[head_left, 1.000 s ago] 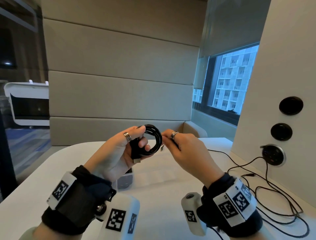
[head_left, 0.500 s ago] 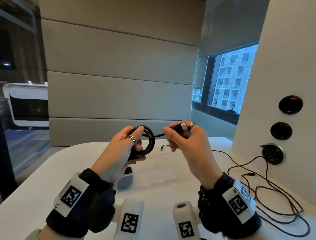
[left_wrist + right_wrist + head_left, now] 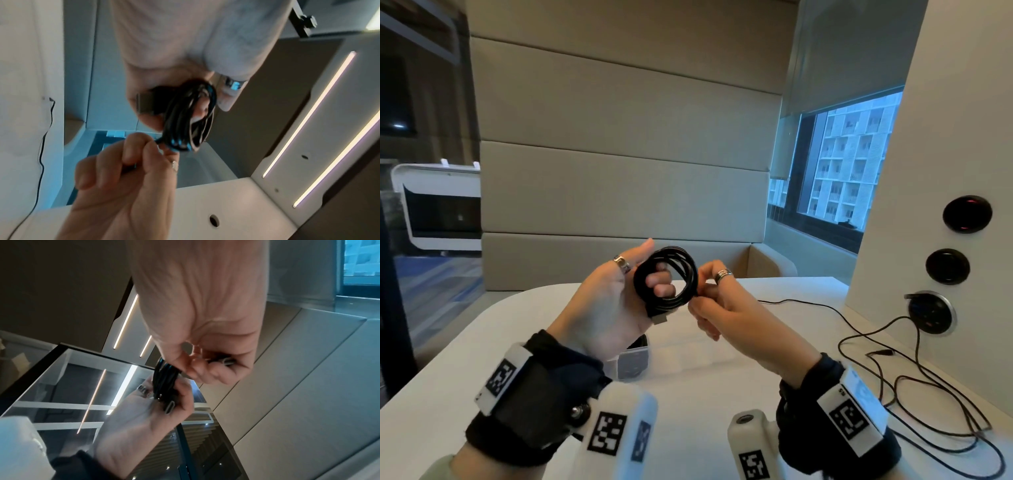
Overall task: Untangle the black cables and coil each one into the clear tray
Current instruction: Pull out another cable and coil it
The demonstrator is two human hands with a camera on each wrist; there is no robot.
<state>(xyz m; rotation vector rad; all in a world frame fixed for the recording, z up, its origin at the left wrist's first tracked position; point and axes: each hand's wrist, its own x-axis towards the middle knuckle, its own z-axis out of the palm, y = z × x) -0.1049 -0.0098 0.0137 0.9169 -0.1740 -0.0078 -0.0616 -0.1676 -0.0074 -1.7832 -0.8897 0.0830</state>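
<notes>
Finishing the coil above the desk (image 3: 482, 359).
Left hand (image 3: 609, 301) grips the coiled black cable (image 3: 667, 277); right hand (image 3: 722, 305) pinches its free end, best tucked snugly before lowering into the clear tray (image 3: 688, 356).

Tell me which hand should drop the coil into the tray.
Left, probably. The left hand grips the whole coil above the tray; the right hand only pinches its loose end.
</notes>
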